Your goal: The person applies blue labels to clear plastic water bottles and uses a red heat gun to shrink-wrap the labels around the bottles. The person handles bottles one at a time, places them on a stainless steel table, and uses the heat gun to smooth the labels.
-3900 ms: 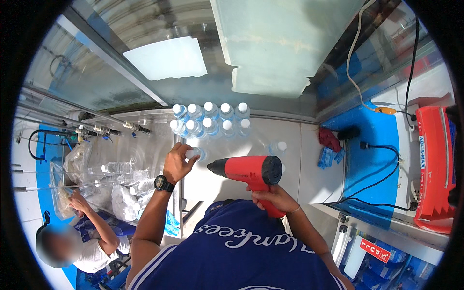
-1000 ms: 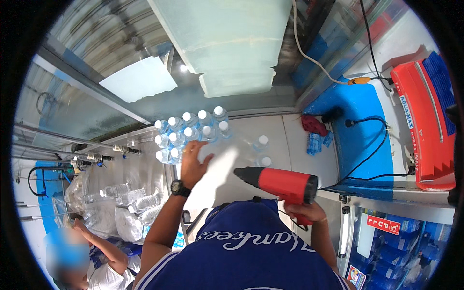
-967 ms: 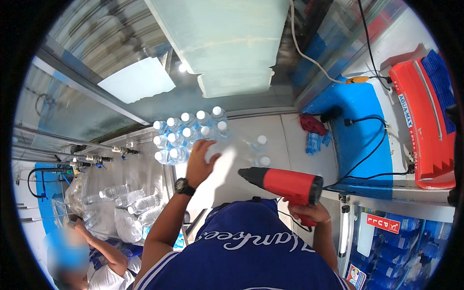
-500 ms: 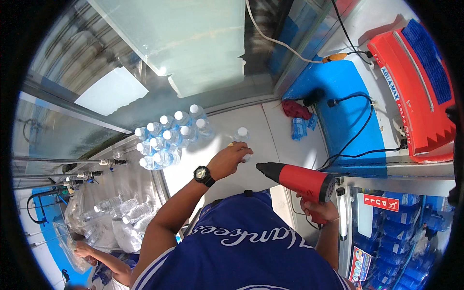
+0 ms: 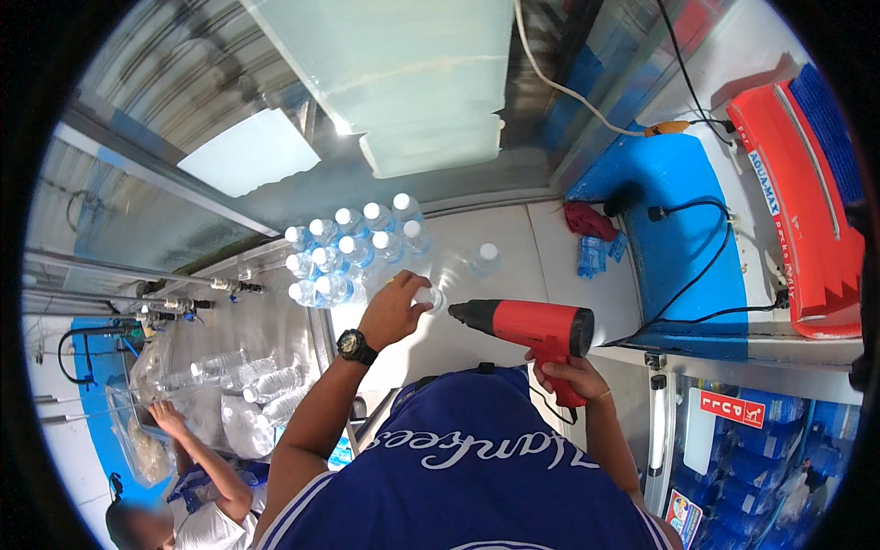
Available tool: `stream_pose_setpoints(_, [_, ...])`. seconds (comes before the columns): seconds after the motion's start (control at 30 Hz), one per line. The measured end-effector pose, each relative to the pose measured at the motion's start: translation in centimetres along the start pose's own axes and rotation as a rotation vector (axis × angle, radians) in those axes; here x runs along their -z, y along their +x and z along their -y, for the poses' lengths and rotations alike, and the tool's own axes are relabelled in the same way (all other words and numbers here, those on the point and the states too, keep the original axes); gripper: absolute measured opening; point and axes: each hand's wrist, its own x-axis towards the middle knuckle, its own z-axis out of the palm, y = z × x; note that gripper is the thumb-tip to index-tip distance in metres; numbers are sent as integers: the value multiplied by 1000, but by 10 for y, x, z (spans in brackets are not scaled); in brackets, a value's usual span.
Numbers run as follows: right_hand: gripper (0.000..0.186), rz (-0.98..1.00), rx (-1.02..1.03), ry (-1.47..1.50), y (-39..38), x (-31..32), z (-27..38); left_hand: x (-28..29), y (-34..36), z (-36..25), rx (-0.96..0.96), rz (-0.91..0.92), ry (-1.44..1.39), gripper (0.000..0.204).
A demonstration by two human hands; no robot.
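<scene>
My left hand (image 5: 396,308), with a black watch on its wrist, grips a small clear water bottle (image 5: 429,299) with a white cap on the white table (image 5: 513,266). In my right hand (image 5: 566,374) is a red heat gun (image 5: 527,323), held by its handle. Its black nozzle points left at the bottle's cap, almost touching it. A group of several white-capped bottles (image 5: 346,247) stands just behind my left hand. One single bottle (image 5: 484,258) stands apart to the right of them.
A red cloth (image 5: 587,220) and crumpled blue wrappers (image 5: 600,255) lie at the table's right end. Black cables (image 5: 697,266) cross a blue surface beside a red machine (image 5: 807,211). At lower left another person (image 5: 197,477) handles bags of empty bottles (image 5: 247,385).
My view has swung, so the table sits lower left. My left hand moved from the bottle group to one bottle nearer me, and the heat gun's nozzle came up to its cap.
</scene>
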Motion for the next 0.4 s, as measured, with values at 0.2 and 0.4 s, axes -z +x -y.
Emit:
stream_pose_setpoints(0.2, [40, 72, -66, -21, 40, -17, -3, 13, -9, 20, 120, -198, 37, 30])
stream_pose_setpoints(0.4, [45, 130, -57, -44, 60, -26, -5, 18, -15, 40, 213, -302, 206, 32])
